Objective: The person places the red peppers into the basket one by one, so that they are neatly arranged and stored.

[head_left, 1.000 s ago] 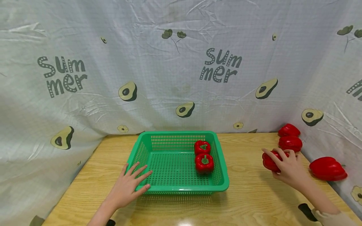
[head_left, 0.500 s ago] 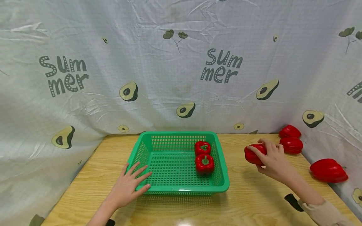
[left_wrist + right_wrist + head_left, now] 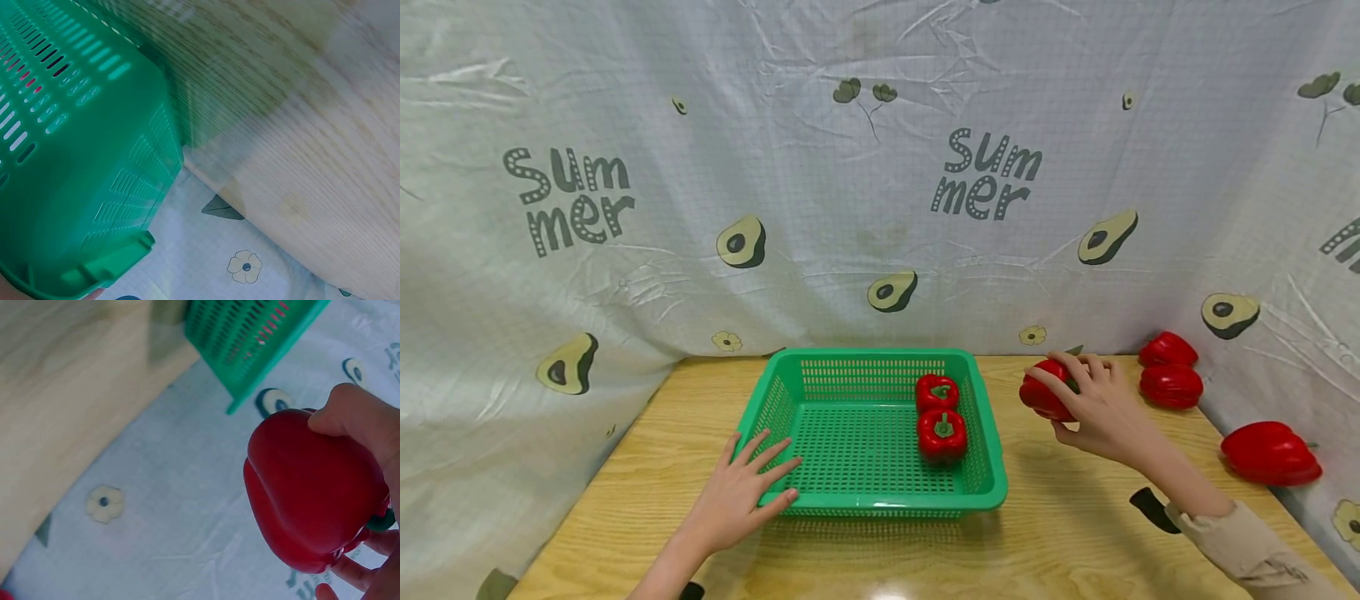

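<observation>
A red bell pepper with a green stem is held up by my right hand, over the table just right of the basket. In the right wrist view, the thumb and fingers grip the glossy pepper from opposite sides. My left hand lies with spread, straight fingers over the near-left corner of the green plastic basket. Inside the basket's right side sit two red peppers, a rear one and a nearer one, stems showing. The left wrist view shows the basket's slotted side close up.
Three more red peppers lie by the table's right edge: one at the back, one just before it, and a nearer one. A printed cloth hangs behind and beside the wooden table.
My right hand has carried the pepper leftward and up from the right side of the table toward the basket, turning it slightly. My left hand has stayed put.
</observation>
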The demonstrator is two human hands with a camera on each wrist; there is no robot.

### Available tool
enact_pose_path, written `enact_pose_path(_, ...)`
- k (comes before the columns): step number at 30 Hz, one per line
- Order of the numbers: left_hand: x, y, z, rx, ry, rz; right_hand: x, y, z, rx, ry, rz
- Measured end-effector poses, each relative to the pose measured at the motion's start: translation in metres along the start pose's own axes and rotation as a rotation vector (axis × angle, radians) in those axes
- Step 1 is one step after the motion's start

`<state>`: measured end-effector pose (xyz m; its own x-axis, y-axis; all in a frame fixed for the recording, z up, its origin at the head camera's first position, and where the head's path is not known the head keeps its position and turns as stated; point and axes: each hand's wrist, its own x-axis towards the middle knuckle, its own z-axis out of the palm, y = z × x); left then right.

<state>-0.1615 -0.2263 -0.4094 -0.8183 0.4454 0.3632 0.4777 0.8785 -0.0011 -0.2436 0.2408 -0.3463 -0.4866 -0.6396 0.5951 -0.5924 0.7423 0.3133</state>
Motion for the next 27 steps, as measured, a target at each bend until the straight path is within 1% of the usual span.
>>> enact_pose_path(3, 0.0, 0.0, 0.0, 0.0, -0.001, 0.002, 0.012, -0.004, -0.002, -0.007, 0.032, -0.008)
enact_pose_path(6, 0.0, -0.001, 0.0, 0.002, 0.002, 0.003, 0.024, -0.009, -0.004, -0.01, 0.044, -0.02)
enact_pose_path(10, -0.001, -0.001, 0.001, 0.004, 0.002, 0.001, 0.038, -0.017, -0.005, 0.045, 0.028, -0.031)
enact_pose_path(13, -0.001, 0.0, 0.002, 0.002, 0.002, 0.0, 0.046, -0.023, -0.005, 0.11, 0.021, -0.041)
enact_pose_path(17, -0.001, -0.001, 0.003, 0.005, 0.01, 0.002, 0.056, -0.03, -0.005, 0.164, 0.008, -0.072)
enact_pose_path(20, -0.001, -0.002, 0.003, 0.008, 0.019, 0.007, 0.064, -0.034, -0.003, 0.173, -0.004, -0.095)
enact_pose_path(27, 0.0, -0.002, 0.003, 0.015, 0.017, 0.015, 0.077, -0.044, 0.003, 0.166, -0.058, -0.109)
